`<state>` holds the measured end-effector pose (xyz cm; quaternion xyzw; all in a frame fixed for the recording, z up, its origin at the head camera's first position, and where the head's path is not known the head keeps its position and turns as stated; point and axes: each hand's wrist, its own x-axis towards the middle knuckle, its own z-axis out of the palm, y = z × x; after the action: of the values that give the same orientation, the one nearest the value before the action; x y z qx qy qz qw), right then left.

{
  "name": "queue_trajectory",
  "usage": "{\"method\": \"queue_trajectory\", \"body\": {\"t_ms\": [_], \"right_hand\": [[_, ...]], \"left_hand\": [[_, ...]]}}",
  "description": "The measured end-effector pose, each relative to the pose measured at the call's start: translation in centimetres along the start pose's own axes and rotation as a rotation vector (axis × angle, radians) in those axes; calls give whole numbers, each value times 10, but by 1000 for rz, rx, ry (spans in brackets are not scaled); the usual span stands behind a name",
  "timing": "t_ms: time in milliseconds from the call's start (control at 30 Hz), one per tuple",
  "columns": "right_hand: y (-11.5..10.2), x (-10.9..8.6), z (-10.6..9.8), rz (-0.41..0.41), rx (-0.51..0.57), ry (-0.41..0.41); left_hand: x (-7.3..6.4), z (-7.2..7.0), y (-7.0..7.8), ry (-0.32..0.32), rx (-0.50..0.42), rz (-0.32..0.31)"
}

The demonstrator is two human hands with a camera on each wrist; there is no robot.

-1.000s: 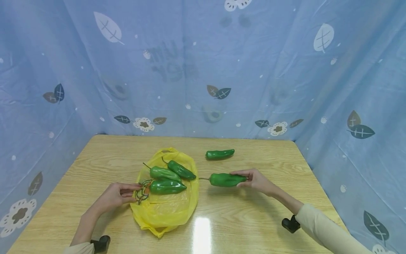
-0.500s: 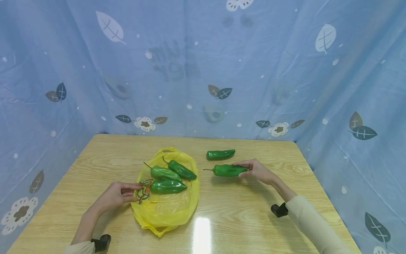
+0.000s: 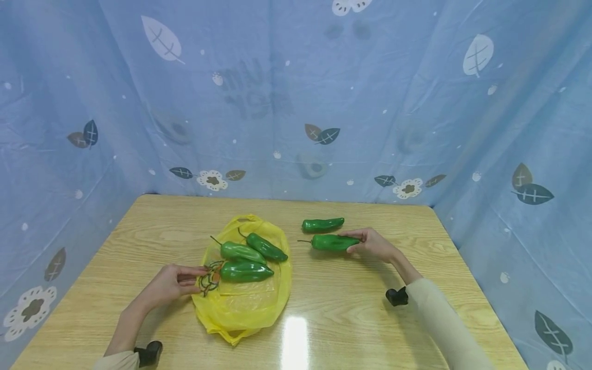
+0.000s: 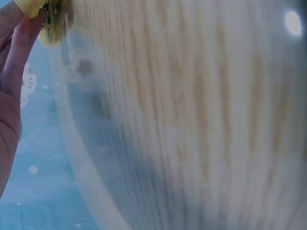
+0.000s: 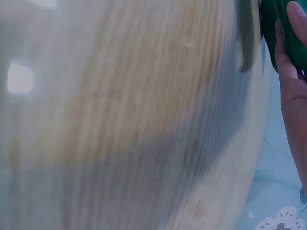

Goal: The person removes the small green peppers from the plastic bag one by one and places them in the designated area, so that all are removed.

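Observation:
My right hand (image 3: 375, 244) grips a long green pepper (image 3: 327, 242) round its tip end, its thin stem pointing left. Just behind it another green pepper (image 3: 322, 224) lies on the table. At the left, my left hand (image 3: 168, 284) pinches the edge of a yellow plastic bag (image 3: 250, 311), which is spread out flat with a dark printed design by the fingertips. Three green peppers (image 3: 246, 271) lie on the bag. In the left wrist view a bit of the yellow bag (image 4: 29, 6) shows between the fingers; in the right wrist view the held pepper (image 5: 269, 28) is partly cut off.
The wooden table (image 3: 351, 329) has a bright light reflection near its front. A blue patterned curtain (image 3: 287, 103) closes off the back and both sides. Each wrist carries a small black camera (image 3: 396, 296).
My right hand has moved the held pepper away from me, close to the pepper at the back. My left hand and the bag have stayed in place.

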<state>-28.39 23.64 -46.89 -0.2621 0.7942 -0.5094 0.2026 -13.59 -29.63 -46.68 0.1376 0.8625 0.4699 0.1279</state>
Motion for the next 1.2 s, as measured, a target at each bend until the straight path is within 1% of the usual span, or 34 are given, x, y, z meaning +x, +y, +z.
{"method": "queue_trajectory", "body": {"t_ms": [233,433,533,800,900,1100,1200], "right_hand": [[-6,11,-3,32,-8,6],[-3,16,-3,46,19,6],[-1,19,-2,45,16,-4],[2,24,-1,37,-35,-23],[5,26,-1,52,-19,-22],[12,31,-3,113,30,1],[14,32,-4,118,37,-1]], "left_hand": [[0,1,-2,11,15,1],[1,2,-3,17,4,-9],[0,2,-3,16,-5,-10],[1,2,-4,19,-15,1],[0,2,-4,17,-17,2],[0,2,-4,14,-12,5],[1,2,-3,13,-10,3]]}}
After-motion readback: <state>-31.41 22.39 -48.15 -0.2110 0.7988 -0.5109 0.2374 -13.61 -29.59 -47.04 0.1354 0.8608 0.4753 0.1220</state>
